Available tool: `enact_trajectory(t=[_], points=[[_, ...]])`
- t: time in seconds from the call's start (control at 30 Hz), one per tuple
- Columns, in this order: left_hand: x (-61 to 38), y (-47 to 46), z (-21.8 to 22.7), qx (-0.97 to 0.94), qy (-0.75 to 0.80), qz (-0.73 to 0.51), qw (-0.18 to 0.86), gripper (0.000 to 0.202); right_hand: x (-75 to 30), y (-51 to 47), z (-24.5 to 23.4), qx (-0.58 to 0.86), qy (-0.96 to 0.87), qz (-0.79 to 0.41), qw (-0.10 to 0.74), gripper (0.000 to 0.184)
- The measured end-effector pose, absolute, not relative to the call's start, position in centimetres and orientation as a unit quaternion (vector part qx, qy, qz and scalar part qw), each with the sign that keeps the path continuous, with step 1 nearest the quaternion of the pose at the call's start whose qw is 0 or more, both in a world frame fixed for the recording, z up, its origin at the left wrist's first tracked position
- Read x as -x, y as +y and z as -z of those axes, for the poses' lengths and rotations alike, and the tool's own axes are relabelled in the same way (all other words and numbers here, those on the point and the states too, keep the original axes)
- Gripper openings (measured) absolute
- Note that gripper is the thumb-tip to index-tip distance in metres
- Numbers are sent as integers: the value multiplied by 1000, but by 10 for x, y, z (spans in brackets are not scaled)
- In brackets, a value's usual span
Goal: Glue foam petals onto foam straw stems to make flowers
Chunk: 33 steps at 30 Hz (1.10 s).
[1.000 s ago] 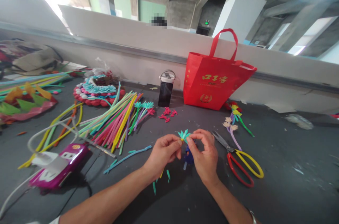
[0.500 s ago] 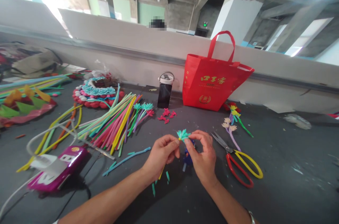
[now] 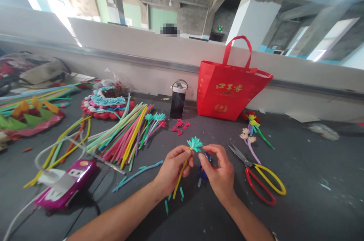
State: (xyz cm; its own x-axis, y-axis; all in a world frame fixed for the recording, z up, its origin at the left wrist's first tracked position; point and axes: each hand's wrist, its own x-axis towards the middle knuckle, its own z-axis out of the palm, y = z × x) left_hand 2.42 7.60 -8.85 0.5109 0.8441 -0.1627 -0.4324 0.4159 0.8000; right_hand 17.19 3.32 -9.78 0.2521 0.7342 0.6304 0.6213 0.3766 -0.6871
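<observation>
My left hand [image 3: 176, 163] pinches a pipe-cleaner flower [image 3: 195, 144] just under its teal petals; its yellow stem [image 3: 180, 182] hangs down below the fingers. Beside the bloom, my right hand [image 3: 220, 167] has thumb and forefinger apart, with nothing held between them. A dark blue object [image 3: 203, 172] lies on the table partly behind the right hand; I cannot make out its kind. Small teal cut pieces [image 3: 166, 207] are scattered under the hands. To the right lie scissors [image 3: 256, 172] with one red and one yellow handle, blades parted.
Left of the hands lies a bundle of coloured pipe cleaners [image 3: 122, 134], near a purple power strip [image 3: 68, 184] with a white cable. Pink pieces [image 3: 179, 126], a dark bottle [image 3: 178, 102] and a red bag [image 3: 230, 89] stand farther back. Finished flowers [image 3: 248, 135] rest behind the scissors.
The right fingers have come away from the teal petals and spread apart. The left hand keeps the flower, with more of its yellow stem now showing. The view has shifted slightly.
</observation>
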Motion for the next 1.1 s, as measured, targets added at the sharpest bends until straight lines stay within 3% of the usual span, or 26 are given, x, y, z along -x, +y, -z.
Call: enact_trajectory(t=[0.53,1.1], points=[[-26,71,90,-408,311,-406,756,19,-172,32,88,531,-657,60,532,13],[-26,70,89,-425,333,-398,742,35,-167,32,89,517,-668,76,529,9]])
